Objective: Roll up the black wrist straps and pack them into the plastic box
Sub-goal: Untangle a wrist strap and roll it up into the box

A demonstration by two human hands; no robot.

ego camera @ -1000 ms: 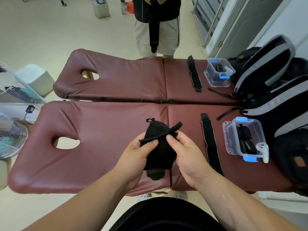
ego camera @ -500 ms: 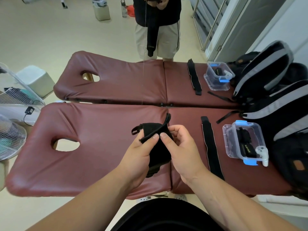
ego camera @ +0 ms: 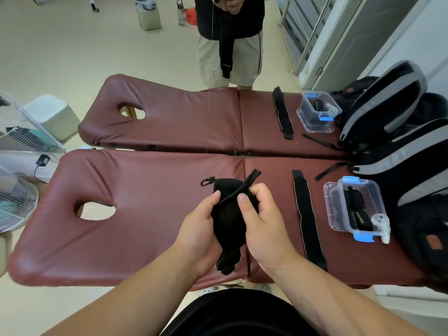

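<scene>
Over the middle of the near maroon bench [ego camera: 135, 229], both my hands hold a bunched black wrist strap [ego camera: 226, 219]. My left hand [ego camera: 201, 229] grips its left side, thumb on top. My right hand [ego camera: 260, 224] pinches its thin band end, which sticks up toward the far right. A small loop pokes out at the strap's upper left. A second black wrist strap [ego camera: 308, 219] lies flat to the right. Beyond it stands the clear plastic box [ego camera: 332, 209] with blue clips, open, with a rolled black strap inside.
A far bench [ego camera: 169, 117] carries another flat strap [ego camera: 282, 115] and a second clear box [ego camera: 317, 112]. A person [ego camera: 229, 40] stands behind it, a strap hanging from their hands. Black-and-grey backpacks [ego camera: 397, 132] crowd the right end. A fan [ego camera: 14, 197] stands at left.
The strap has stayed bunched between my hands while its thin band end swung up and to the right. The person at the far bench has lifted their strap higher.
</scene>
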